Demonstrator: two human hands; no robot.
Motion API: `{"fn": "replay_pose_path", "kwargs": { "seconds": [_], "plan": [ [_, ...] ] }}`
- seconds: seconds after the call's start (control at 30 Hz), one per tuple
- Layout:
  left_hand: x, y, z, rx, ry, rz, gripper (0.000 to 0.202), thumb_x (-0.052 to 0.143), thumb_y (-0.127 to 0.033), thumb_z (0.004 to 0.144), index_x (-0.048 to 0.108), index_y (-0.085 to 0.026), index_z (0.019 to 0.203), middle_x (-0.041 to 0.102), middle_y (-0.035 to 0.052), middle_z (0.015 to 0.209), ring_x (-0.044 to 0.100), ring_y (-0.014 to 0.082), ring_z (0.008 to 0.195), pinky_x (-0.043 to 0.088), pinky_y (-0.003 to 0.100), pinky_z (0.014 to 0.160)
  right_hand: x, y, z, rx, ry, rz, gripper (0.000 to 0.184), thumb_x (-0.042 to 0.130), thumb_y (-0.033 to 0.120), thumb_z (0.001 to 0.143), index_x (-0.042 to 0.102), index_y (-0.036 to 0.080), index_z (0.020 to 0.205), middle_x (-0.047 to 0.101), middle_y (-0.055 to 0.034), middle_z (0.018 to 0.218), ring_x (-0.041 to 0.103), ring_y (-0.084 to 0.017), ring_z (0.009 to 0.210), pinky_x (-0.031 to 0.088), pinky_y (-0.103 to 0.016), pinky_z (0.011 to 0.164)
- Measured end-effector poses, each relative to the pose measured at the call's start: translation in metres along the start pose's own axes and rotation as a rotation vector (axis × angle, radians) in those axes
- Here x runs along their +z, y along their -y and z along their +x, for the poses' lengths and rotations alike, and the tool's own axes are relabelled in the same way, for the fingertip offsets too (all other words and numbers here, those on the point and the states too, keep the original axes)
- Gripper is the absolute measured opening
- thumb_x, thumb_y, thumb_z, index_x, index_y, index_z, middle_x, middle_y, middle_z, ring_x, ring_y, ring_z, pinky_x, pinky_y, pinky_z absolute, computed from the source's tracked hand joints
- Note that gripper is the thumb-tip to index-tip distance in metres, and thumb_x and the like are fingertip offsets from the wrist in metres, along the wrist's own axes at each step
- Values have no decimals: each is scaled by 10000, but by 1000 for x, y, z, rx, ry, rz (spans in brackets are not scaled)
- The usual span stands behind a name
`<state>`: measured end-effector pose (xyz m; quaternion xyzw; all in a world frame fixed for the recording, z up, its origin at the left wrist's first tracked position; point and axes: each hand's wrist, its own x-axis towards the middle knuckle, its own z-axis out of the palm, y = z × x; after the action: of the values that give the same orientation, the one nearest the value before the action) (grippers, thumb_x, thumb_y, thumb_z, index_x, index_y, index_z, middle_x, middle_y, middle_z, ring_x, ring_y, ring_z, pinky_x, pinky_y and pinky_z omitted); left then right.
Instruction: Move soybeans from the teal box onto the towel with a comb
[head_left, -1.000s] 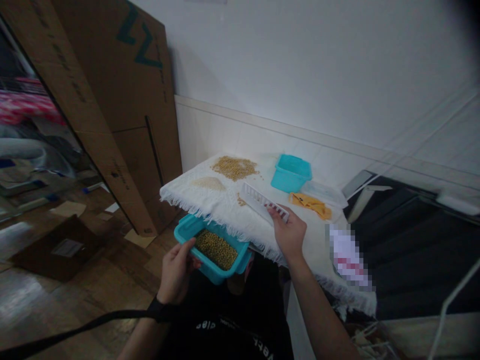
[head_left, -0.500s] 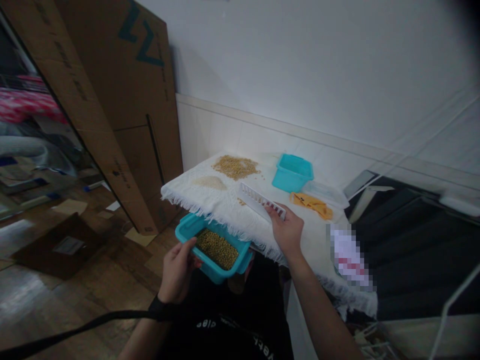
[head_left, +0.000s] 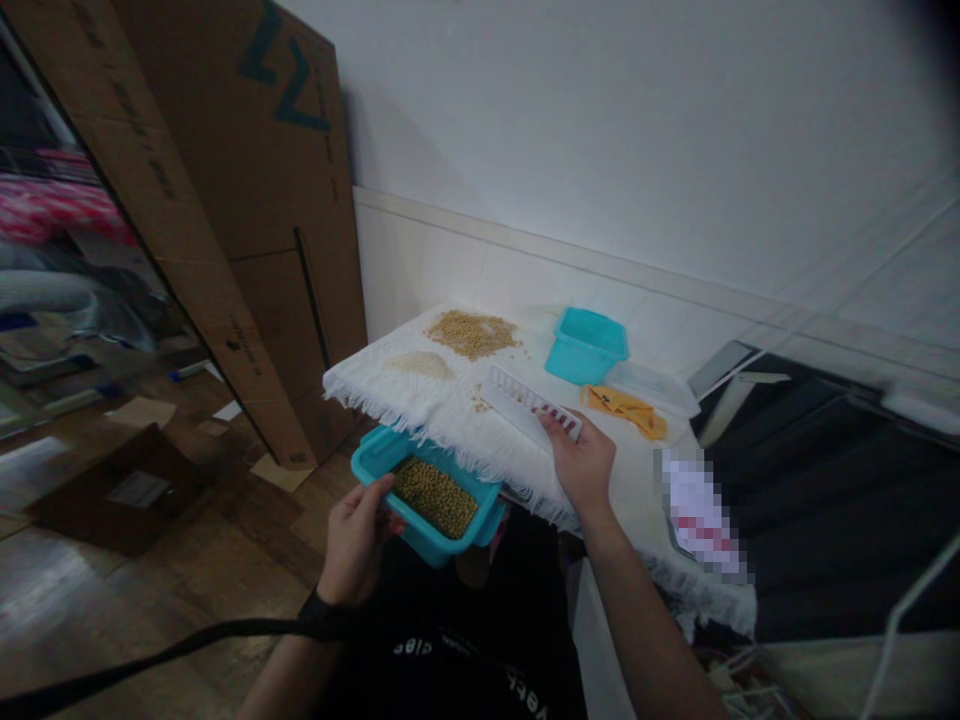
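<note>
My left hand (head_left: 352, 540) grips the near rim of a teal plastic tub (head_left: 424, 497) filled with greenish-brown beans, held just under the fringed front edge of a white cloth (head_left: 465, 425). My right hand (head_left: 581, 462) holds one end of a long white slotted strip (head_left: 525, 402) that lies across the cloth. A few loose beans sit by the strip's far end. A large pile of beans (head_left: 471, 333) and a smaller pale pile (head_left: 420, 364) lie further back on the cloth.
A second teal tub (head_left: 586, 345) stands upside down at the back, with a clear lid (head_left: 649, 386) and an orange cloth (head_left: 624, 408) beside it. A tall cardboard box (head_left: 225, 190) leans at the left. Dark furniture (head_left: 832, 480) lies to the right.
My right hand and the white strip shifted slightly right along the cloth. The left hand and the tub of beans stayed put.
</note>
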<state>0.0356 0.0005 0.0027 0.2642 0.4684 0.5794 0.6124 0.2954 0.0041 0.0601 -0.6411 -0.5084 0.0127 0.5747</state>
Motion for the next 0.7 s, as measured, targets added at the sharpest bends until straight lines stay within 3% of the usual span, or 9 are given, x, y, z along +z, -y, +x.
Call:
{"fn": "replay_pose_path", "kwargs": {
  "seconds": [0.7],
  "plan": [
    [-1, 1, -1, 1, -17, -9, 270, 810, -338, 639, 609, -171, 573, 516, -50, 430, 496, 85, 372, 404, 190, 363, 3, 3, -5, 23, 46, 14, 415, 652, 533, 822, 772, 157, 952, 776, -64, 837, 704, -213, 730, 535, -291, 666]
  ]
}}
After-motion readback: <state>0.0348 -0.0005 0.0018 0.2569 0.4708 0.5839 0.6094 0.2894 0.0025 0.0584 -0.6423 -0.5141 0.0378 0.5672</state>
